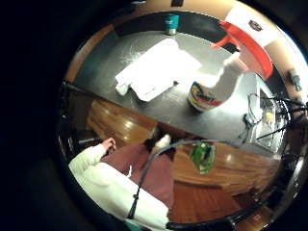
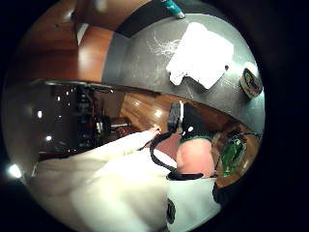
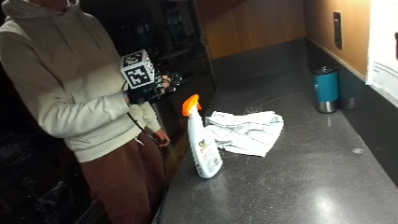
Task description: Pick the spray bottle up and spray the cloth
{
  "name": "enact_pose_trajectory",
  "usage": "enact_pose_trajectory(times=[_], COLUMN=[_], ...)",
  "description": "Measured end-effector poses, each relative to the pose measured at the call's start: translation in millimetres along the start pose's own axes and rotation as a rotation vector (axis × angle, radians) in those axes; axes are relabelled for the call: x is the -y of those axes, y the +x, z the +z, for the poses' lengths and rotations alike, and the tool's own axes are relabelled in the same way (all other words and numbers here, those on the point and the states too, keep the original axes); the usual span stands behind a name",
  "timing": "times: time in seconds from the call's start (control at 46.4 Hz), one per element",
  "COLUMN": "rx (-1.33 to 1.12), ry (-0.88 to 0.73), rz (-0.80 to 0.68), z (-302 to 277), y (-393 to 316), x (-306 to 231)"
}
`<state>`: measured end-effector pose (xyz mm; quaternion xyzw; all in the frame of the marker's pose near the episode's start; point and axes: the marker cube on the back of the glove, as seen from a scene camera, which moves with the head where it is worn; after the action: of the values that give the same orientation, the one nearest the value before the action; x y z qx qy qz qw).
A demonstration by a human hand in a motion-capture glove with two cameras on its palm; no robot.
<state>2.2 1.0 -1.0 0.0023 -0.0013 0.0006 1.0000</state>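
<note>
Nearest us, the spray bottle (image 3: 202, 145) stands upright close to the near left edge of the dark counter (image 3: 298, 186), orange trigger head on top, within easy reach of the person standing there. We see the gloved right hand (image 3: 151, 89) raised in the air to the bottle's left, apart from it and holding nothing; how far its fingers are spread we cannot tell. Just beyond the bottle, the white cloth (image 3: 245, 131) lies crumpled flat on the counter, so a short lift should suffice. Farthest, a teal tumbler (image 3: 326, 89) stands by the wall.
</note>
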Motion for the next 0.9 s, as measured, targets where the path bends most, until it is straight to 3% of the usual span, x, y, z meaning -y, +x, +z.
enact_pose_trajectory(times=[0.366,0.689,0.905], rx=[0.087,0.340,0.441], ry=[0.124,0.341,0.341], rz=[0.073,0.144,0.172], z=[-29.4,-59.0,-53.6], y=[67.9,155.7,199.0], x=[-24.2,-42.1,-31.4])
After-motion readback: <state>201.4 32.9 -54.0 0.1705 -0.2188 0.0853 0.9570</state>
